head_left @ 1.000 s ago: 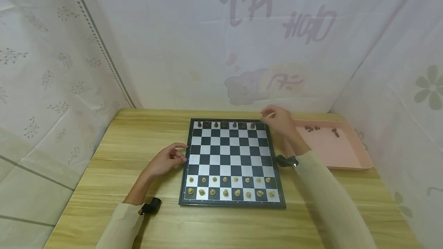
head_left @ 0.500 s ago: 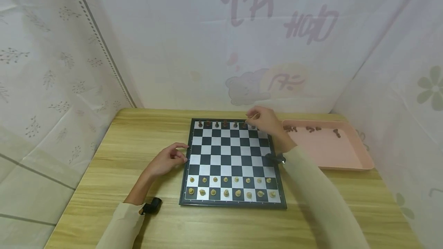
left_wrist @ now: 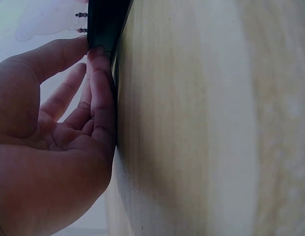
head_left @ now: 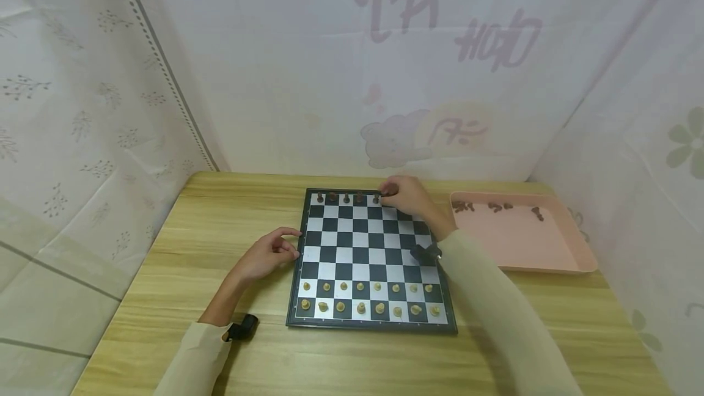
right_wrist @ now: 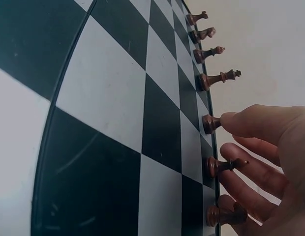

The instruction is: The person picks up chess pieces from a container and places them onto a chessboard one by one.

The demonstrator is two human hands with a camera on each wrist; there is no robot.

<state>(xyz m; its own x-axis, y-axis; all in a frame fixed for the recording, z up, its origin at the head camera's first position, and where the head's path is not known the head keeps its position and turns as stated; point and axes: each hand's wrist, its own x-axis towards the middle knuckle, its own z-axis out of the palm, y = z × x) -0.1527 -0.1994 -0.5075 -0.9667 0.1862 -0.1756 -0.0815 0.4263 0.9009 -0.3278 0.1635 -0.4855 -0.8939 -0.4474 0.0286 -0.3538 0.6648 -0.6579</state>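
Note:
A black-and-white chessboard lies on the wooden table. My left hand rests its fingertips against the board's left edge, with relaxed fingers. At the far row, my right hand pinches the top of a dark brown chess piece that stands on its square; the thumb hides its upper part. Beside it in the right wrist view stand a bishop and a knight under the other fingers. A king is on the other side, then a bishop, a knight and a rook.
Two rows of light pieces stand along the board's near side. To the right, a pink tray holds several dark pieces lying on their sides. A pale patterned cloth rises behind the table.
My right hand has moved left along the far row, from the far right corner to the dark piece beside the king. My left hand keeps its place at the board's edge.

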